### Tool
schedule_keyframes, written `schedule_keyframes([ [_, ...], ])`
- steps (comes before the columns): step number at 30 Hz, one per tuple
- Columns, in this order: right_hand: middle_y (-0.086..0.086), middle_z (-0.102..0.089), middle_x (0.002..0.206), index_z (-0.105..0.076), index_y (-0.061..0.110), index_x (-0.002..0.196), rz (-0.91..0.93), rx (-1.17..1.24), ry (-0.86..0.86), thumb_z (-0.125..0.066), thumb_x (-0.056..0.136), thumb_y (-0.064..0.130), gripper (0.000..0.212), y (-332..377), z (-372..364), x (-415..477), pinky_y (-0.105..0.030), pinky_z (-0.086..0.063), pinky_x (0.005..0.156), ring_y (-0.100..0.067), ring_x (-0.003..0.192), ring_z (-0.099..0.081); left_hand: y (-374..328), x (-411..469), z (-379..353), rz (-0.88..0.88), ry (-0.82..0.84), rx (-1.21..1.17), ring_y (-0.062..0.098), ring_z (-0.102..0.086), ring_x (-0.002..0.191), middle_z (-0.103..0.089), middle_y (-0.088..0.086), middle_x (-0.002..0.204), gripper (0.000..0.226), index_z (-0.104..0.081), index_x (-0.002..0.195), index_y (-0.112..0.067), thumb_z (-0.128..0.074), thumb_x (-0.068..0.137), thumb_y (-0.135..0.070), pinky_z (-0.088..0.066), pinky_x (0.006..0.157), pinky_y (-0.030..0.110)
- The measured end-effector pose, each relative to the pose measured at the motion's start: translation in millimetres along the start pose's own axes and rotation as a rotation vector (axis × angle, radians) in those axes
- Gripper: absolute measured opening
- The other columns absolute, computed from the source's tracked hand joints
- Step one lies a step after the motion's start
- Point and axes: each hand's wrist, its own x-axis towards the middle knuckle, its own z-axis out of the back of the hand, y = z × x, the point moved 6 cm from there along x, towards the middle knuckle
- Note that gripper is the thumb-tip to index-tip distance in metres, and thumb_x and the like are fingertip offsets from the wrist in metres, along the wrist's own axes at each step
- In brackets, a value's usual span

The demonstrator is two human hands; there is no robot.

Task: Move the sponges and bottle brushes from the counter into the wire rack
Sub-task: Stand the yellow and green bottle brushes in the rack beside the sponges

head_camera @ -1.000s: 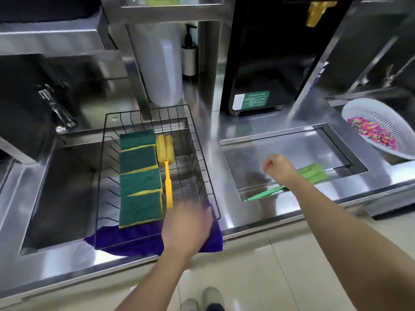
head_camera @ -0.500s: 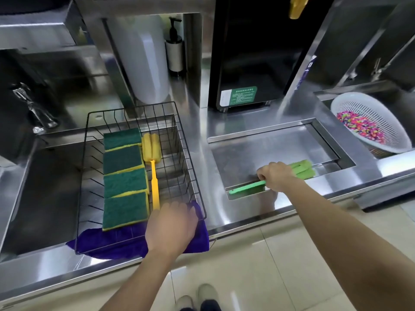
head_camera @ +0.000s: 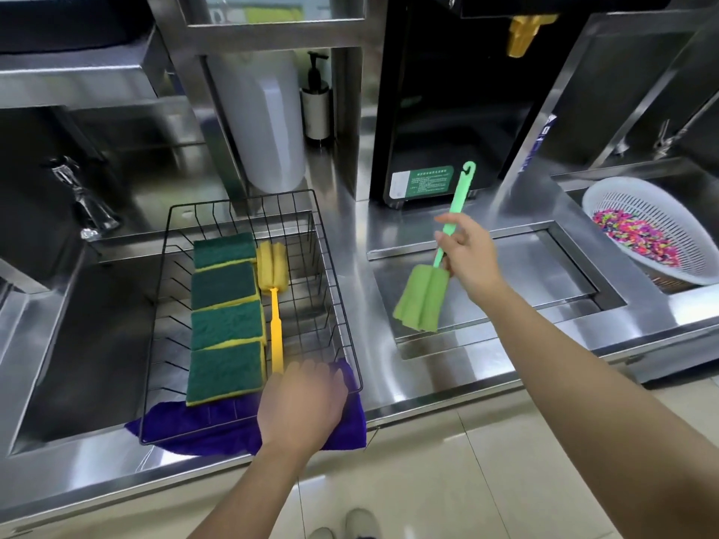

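Note:
A black wire rack (head_camera: 338, 289) sits over the left sink on a purple cloth (head_camera: 218, 429). Inside it lie several green-and-yellow sponges (head_camera: 223, 317) in a row, with a yellow bottle brush (head_camera: 274, 301) beside them. My left hand (head_camera: 301, 406) rests on the rack's near right corner, fingers curled over the wire. My right hand (head_camera: 469, 254) grips the handle of a green bottle brush (head_camera: 424, 297), held in the air above the recessed counter panel, sponge head down and hook end up.
A white colander (head_camera: 638, 204) of coloured beads sits at the right. A black machine (head_camera: 447, 110), a white jug (head_camera: 268, 122) and a pump bottle (head_camera: 317, 103) stand behind. A tap (head_camera: 81, 196) is at the left. The recessed steel panel (head_camera: 544, 289) lies under the brush.
My right hand closed on the green bottle brush lying on the recessed panel and lifted it, swinging its handle upright. My left hand stayed on the rack's corner.

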Motion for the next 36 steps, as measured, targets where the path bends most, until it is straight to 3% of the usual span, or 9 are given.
schedule_keyframes([
  [3,0.000,-0.068,0.057,-0.062,0.016,0.084,-0.228,0.507,0.082,-0.055,0.088,0.002,0.016,-1,-19,-3,-0.023,-0.049,0.045,-0.008,0.048,-0.063,1,0,1,0.002,0.008,-0.007,0.024,-0.055,0.058,-0.058,0.003,0.062,0.045,-0.063,0.066,-0.012,-0.036,0.092,-0.036,-0.044,0.054,0.034],
  [6,0.003,-0.074,0.062,-0.057,0.011,0.078,-0.287,0.581,0.202,-0.055,0.090,0.006,0.012,2,-41,-7,-0.021,-0.052,0.042,-0.009,0.052,-0.068,2,0,1,0.027,0.027,-0.024,0.023,-0.056,0.059,-0.059,0.002,0.063,0.046,-0.064,0.067,-0.012,-0.036,0.092,-0.039,-0.045,0.054,0.034],
  [9,-0.001,-0.064,0.043,-0.052,0.008,0.072,-0.316,0.405,0.167,-0.055,0.091,0.012,0.020,-2,-59,-7,-0.016,-0.031,0.031,-0.008,0.029,-0.048,3,1,3,0.047,0.013,-0.046,0.023,-0.056,0.057,-0.060,0.002,0.062,0.046,-0.064,0.067,-0.012,-0.037,0.092,-0.041,-0.046,0.054,0.034],
  [11,-0.006,-0.050,0.041,-0.056,0.004,0.070,-0.268,0.319,0.135,-0.058,0.090,0.017,0.024,4,-68,-4,-0.016,-0.023,0.032,-0.014,0.034,-0.040,6,1,8,0.071,-0.021,-0.066,0.022,-0.055,0.054,-0.057,0.001,0.060,0.045,-0.061,0.064,-0.013,-0.039,0.092,-0.041,-0.045,0.053,0.033],
  [14,-0.011,-0.037,0.061,-0.057,-0.003,0.067,-0.146,0.193,0.113,-0.061,0.087,0.026,0.035,22,-80,-2,-0.016,-0.022,0.038,-0.020,0.055,-0.036,19,-2,12,0.107,-0.075,-0.055,0.022,-0.052,0.052,-0.054,0.001,0.057,0.043,-0.059,0.062,-0.013,-0.042,0.091,-0.039,-0.043,0.051,0.032],
  [18,-0.006,-0.040,0.058,-0.050,-0.002,0.060,0.046,0.018,0.136,-0.051,0.092,0.035,0.049,56,-101,-6,-0.029,-0.031,0.057,-0.015,0.056,-0.038,40,-16,11,0.118,-0.100,0.024,0.024,-0.051,0.052,-0.052,0.002,0.057,0.044,-0.057,0.061,-0.012,-0.043,0.092,-0.039,-0.040,0.052,0.034],
  [22,0.002,-0.033,0.053,-0.039,0.011,0.052,0.122,-0.170,0.270,-0.042,0.097,0.032,0.050,79,-134,-15,-0.024,-0.024,0.050,-0.013,0.052,-0.031,44,-21,8,0.117,-0.137,0.067,0.024,-0.048,0.053,-0.050,0.002,0.058,0.043,-0.056,0.062,-0.013,-0.043,0.093,-0.039,-0.037,0.053,0.034],
  [29,-0.004,-0.040,0.057,-0.041,0.009,0.061,-0.156,-0.575,0.687,-0.041,0.098,0.026,0.041,38,-205,-45,-0.025,-0.029,0.045,-0.016,0.048,-0.037,43,-23,6,0.118,-0.162,0.051,0.023,-0.048,0.055,-0.052,0.003,0.060,0.041,-0.059,0.064,-0.012,-0.043,0.092,-0.038,-0.038,0.054,0.033],
  [36,-0.012,-0.049,0.067,-0.061,-0.008,0.094,-0.213,-0.898,0.870,-0.043,0.095,0.002,0.021,18,-233,-61,-0.024,-0.034,0.047,-0.024,0.066,-0.052,44,-24,4,0.116,-0.161,0.027,0.022,-0.049,0.057,-0.054,0.002,0.063,0.040,-0.061,0.068,-0.012,-0.043,0.092,-0.038,-0.039,0.054,0.033],
])
